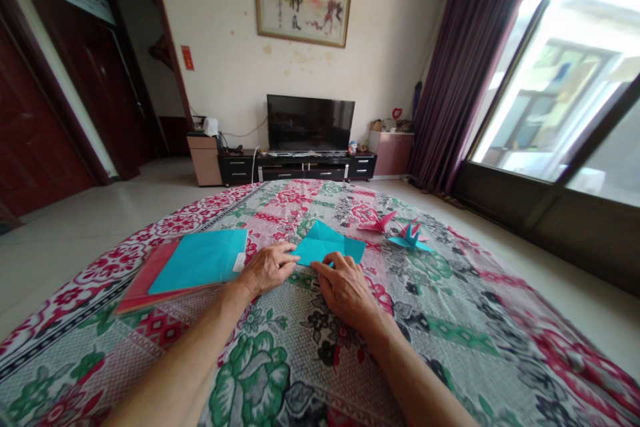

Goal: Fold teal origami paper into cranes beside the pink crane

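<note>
A creased sheet of blue origami paper [325, 238] lies on the patterned tablecloth in front of me, partly folded along its near edge. My left hand [270, 267] pinches its left corner between thumb and fingers. Over the near right edge, my right hand [345, 283] has its fingers closed on the paper; the fingertips partly cover the fold there. Left of my left hand sits a stack of coloured paper, a blue sheet [200, 259] on top and a red sheet [145, 277] showing beneath.
Beyond my right hand stand folded paper cranes, a pink crane [379, 223] and a blue crane [411, 239], with more pink paper behind the blue one. The round table's tablecloth [320, 347] reaches toward a television [310, 123] on a low cabinet. A window [565, 73] is at right.
</note>
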`<state>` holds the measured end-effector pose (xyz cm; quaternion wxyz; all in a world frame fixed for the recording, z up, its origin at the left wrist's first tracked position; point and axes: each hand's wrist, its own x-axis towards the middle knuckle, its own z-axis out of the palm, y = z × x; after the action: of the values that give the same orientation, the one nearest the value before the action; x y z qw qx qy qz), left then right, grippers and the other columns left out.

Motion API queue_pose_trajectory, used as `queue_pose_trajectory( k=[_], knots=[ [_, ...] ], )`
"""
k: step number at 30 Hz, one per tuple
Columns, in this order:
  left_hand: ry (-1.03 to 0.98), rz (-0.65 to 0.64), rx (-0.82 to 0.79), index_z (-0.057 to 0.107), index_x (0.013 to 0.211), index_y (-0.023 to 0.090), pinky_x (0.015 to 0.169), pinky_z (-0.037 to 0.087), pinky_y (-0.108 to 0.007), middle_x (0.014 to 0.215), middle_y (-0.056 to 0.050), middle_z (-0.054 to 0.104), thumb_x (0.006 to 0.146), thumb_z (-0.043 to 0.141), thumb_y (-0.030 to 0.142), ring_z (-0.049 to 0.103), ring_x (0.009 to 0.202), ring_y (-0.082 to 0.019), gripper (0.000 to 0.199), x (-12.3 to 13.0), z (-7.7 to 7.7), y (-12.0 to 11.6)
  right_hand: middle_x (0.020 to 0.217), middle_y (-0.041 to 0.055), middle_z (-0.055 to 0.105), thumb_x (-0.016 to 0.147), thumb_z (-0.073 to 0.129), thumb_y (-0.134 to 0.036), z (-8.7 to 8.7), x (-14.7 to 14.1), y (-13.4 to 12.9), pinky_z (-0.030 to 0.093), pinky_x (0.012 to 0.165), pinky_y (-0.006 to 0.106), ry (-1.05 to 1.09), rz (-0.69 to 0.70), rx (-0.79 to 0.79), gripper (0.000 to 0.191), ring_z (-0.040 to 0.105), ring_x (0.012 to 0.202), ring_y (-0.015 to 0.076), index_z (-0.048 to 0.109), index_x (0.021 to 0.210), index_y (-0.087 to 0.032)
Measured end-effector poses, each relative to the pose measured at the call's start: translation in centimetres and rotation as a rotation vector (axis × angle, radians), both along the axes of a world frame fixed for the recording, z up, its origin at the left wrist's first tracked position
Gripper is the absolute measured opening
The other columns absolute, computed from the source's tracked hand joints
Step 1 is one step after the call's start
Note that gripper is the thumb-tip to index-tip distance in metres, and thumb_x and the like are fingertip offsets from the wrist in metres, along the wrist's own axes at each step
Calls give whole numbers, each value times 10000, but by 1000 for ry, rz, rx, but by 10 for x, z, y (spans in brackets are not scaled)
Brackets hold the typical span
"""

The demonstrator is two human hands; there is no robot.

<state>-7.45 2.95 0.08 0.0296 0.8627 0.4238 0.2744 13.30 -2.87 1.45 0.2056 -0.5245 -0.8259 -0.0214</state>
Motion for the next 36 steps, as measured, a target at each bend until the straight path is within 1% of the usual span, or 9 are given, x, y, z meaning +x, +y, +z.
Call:
queue_pose_trajectory(
  k=[4,6,8,11,16,20,26,30,36],
  knots=[
    [-44,94,-8,714,780,233,870,470,-246,1046,-15,670,800,501,223,626,930,-141,214,12,0,-1,1090,26,520,911,362,-285,1,-2,0,347,794,303,-33,-13,-26,298,461,905,172,582,1101,-349],
    [-92,171,29,672,680,211,818,474,-251,884,-24,683,800,522,241,626,845,-143,195,21,0,-3,1095,30,518,908,365,-286,2,-2,0,348,792,307,-45,-21,-34,303,460,907,177,578,1112,-354],
    [-106,233,55,623,671,198,766,472,-267,776,-26,649,763,590,284,607,786,-153,130,30,0,-6,1098,32,518,902,371,-279,2,-3,-1,348,792,311,-47,-27,-35,319,460,909,182,562,1143,-364],
    [-102,282,67,575,704,187,731,460,-285,757,-25,610,727,632,290,579,763,-164,120,36,-2,-7,1098,34,522,899,368,-273,2,-4,-1,349,794,314,-34,-25,-29,346,461,915,187,537,1183,-376],
    [-98,265,73,577,770,186,784,444,-315,820,-37,604,735,606,229,558,831,-179,63,26,-9,1,1092,34,533,891,375,-275,0,-4,-1,353,823,319,-6,-46,-36,328,468,924,188,588,1129,-352],
    [-103,233,62,607,866,192,829,435,-320,884,-35,621,746,568,169,555,879,-174,129,15,-11,6,1056,29,555,867,416,-267,-1,-5,0,353,850,310,36,-47,-9,295,482,928,180,640,1050,-327],
    [-77,184,55,655,866,205,857,431,-312,886,-34,619,779,530,183,554,896,-171,154,13,-10,5,924,29,609,839,451,-226,-4,-7,4,350,842,265,84,-60,54,255,520,881,152,705,840,-254],
    [-81,205,20,669,869,212,860,428,-308,908,-34,621,777,529,184,550,907,-172,171,13,-11,6,762,36,618,815,462,-203,-5,2,9,364,756,243,106,-177,72,273,536,749,132,671,639,-190],
    [-57,198,41,650,977,200,895,429,-336,993,-48,630,774,529,176,552,955,-190,238,14,-13,8,728,65,620,777,473,-204,-2,23,16,370,678,271,131,-468,84,254,534,705,160,639,587,-174]
  ],
)
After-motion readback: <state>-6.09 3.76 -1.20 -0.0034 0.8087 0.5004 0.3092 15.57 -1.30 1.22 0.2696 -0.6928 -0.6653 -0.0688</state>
